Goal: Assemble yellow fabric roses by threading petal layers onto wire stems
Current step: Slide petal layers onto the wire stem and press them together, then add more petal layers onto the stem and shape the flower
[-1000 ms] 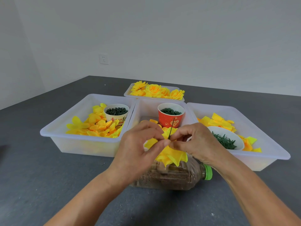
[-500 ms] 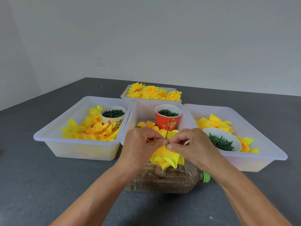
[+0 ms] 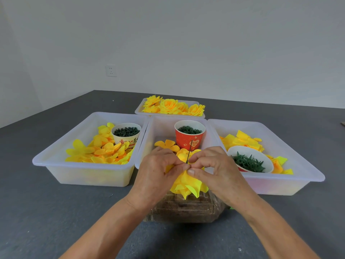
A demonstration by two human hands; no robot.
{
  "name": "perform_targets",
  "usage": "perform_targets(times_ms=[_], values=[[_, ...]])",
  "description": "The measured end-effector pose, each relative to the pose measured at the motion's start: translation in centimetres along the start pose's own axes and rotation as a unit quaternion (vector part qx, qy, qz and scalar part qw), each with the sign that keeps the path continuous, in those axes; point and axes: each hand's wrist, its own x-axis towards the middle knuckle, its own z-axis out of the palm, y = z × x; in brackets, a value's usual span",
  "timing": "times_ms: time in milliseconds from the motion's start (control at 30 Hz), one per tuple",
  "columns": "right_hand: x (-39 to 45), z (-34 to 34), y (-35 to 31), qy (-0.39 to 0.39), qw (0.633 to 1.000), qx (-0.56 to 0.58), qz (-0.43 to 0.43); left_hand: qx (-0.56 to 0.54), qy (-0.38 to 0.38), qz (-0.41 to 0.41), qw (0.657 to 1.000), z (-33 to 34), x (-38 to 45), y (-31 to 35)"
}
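My left hand (image 3: pixel 155 171) and my right hand (image 3: pixel 214 169) meet over a yellow fabric rose (image 3: pixel 188 184), pinching its top where a thin dark wire stem (image 3: pixel 189 151) sticks up between the fingertips. The petals hang below my fingers, above a clear plastic bottle (image 3: pixel 183 208) lying on its side. Loose yellow petal layers (image 3: pixel 100 148) fill the left tray. Finished yellow roses (image 3: pixel 172 107) fill the far tray.
Three white trays stand side by side: left tray (image 3: pixel 56 159), middle tray (image 3: pixel 160 126), right tray (image 3: pixel 298 165). A white cup (image 3: pixel 127 136) and a red cup (image 3: pixel 188 136) hold small green parts; a white bowl (image 3: pixel 250 161) holds green calyxes. Dark grey tabletop all round.
Both hands with the rose have shifted slightly lower and nearer to me, and the petals are bunched tighter under my fingers. The view has tilted upward.
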Motion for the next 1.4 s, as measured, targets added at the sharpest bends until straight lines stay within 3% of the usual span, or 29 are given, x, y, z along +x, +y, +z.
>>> perform_targets(times_ms=[333,467,533,600,667,767,900,1033,1400], values=[[-0.4,0.3,0.5,0.029,0.995,0.084,0.041,-0.078,0.005,-0.08,0.994,0.8,0.1,-0.1],[0.0,-1.3,0.2,-0.034,0.989,0.131,0.061,-0.054,-0.006,-0.073,0.996,0.7,0.2,-0.1],[0.6,-3.4,0.9,0.003,0.985,0.153,0.077,-0.047,-0.006,-0.073,0.996,0.5,0.3,-0.1],[1.4,-5.8,2.8,0.087,0.984,0.113,0.109,-0.043,-0.008,-0.074,0.996,0.5,0.3,-0.1],[2.2,-7.9,5.3,0.107,0.978,-0.004,0.177,-0.046,-0.009,-0.078,0.996,0.5,0.2,0.0],[3.1,-9.3,9.1,0.029,0.944,-0.188,0.268,-0.052,-0.01,-0.087,0.995,0.5,0.2,0.1],[3.6,-8.5,11.1,-0.078,0.913,-0.291,0.276,-0.053,-0.013,-0.089,0.995,0.4,0.2,0.1],[4.2,-7.7,11.6,-0.134,0.903,-0.312,0.264,-0.05,-0.007,-0.089,0.995,0.5,0.2,0.1],[4.5,-7.5,11.7,-0.13,0.908,-0.301,0.263,-0.048,-0.01,-0.079,0.996,0.4,0.3,0.0]])
